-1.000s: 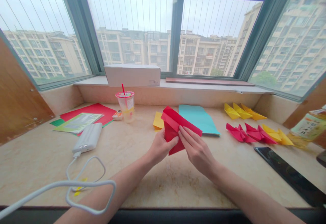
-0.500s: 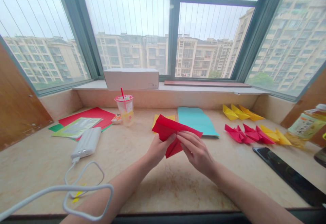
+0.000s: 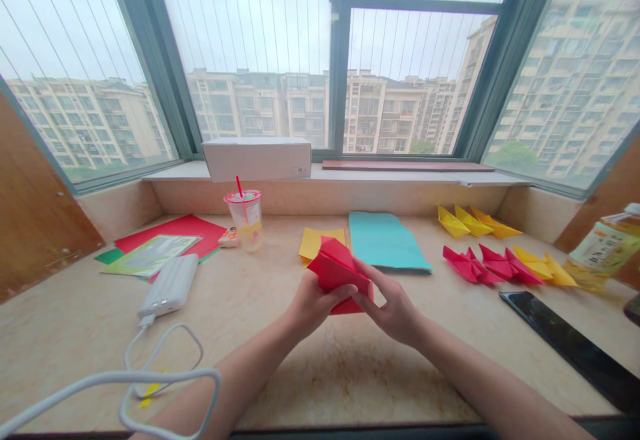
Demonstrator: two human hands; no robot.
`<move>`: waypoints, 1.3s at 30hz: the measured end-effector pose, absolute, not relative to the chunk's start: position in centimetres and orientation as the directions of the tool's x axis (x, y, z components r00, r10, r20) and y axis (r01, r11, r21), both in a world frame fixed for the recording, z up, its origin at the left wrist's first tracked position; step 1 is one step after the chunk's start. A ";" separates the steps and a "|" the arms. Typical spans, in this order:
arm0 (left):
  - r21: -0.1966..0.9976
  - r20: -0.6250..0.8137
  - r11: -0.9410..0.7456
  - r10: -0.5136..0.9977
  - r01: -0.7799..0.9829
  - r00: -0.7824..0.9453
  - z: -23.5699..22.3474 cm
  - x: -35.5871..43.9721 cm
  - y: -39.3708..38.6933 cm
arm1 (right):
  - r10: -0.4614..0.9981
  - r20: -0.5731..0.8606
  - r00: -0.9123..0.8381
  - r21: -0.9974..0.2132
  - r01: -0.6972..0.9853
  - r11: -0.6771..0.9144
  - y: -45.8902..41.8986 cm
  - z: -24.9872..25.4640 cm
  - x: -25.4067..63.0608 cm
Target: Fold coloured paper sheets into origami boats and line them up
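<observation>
Above the counter's front edge (image 3: 380, 403), both hands grip red paper (image 3: 340, 272).

Six folded paper shapes (image 3: 471, 223) are on the desk (image 3: 340, 380): three yellow behind, two red and one yellow in front (those nearly run together). There is one held piece of red paper (image 3: 339, 270), plus one cup (image 3: 246, 220), one straw (image 3: 239, 187), one power bank (image 3: 169, 285), one labelled bottle (image 3: 603, 247) and one white box (image 3: 257, 160).
</observation>
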State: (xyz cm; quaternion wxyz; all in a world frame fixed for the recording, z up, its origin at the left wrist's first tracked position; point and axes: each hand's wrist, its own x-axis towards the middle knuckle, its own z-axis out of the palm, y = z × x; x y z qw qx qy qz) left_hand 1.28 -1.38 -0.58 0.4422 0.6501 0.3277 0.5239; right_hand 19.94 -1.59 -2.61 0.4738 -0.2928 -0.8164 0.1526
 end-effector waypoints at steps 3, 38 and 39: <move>0.890 0.440 -0.455 0.868 0.013 0.228 -0.5 1.1 -1.6 | 0.648 0.653 -0.392 -0.569 0.310 0.762 -1.9 -2.4 19.6; 0.978 0.180 -0.118 0.887 -0.170 0.425 -1.4 3.2 -2.2 | 0.426 0.885 -0.186 -0.044 0.879 0.475 -1.1 -0.7 20.4; 0.967 0.194 -0.087 0.861 -0.240 0.470 -1.3 3.4 -2.5 | 0.416 0.877 -0.240 0.015 0.879 0.476 -1.4 -0.7 20.1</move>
